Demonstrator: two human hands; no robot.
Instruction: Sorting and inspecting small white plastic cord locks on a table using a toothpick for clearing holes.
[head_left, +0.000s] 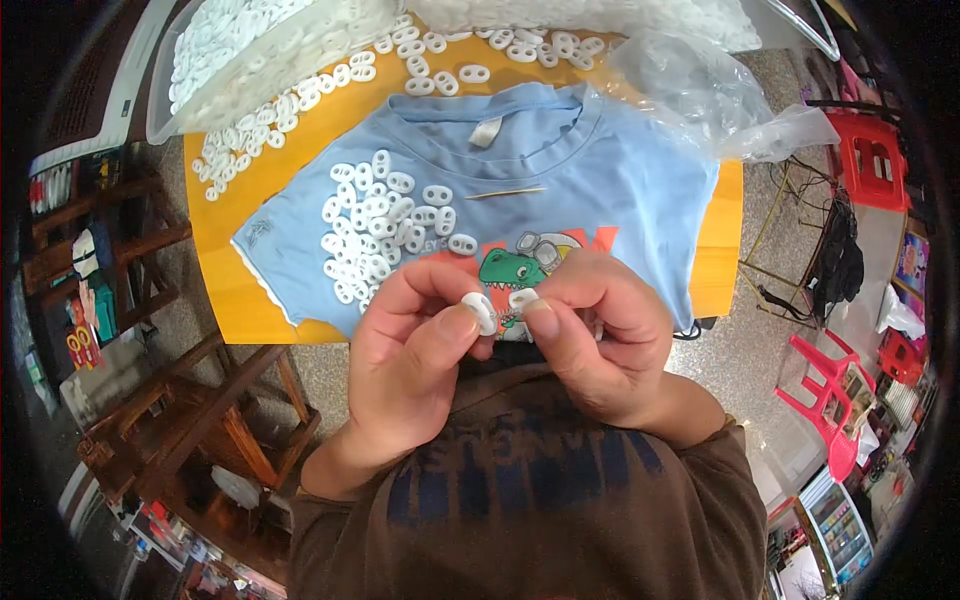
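My left hand (415, 345) pinches a small white oval plastic piece (481, 313) between thumb and fingertips. Close beside it, my right hand (610, 335) pinches another white piece (521, 299), mostly covered by the thumb and finger. A narrow gap separates the two pieces. Both hands are over the lower edge of a light blue T-shirt (650, 190) with a dinosaur print, spread on the table. A pile of similar white two-holed oval pieces (375, 225) lies on the shirt beyond my left hand. A thin wooden stick (505, 192) rests on the shirt beyond the hands.
Translucent bins of white pieces (240, 45) stand along the far side of the yellow table (215, 285). Loose white pieces (262, 125) are scattered before them. A clear plastic bag (690, 90) lies at far right. A wooden chair (215, 420) and pink stool (830, 390) flank the table.
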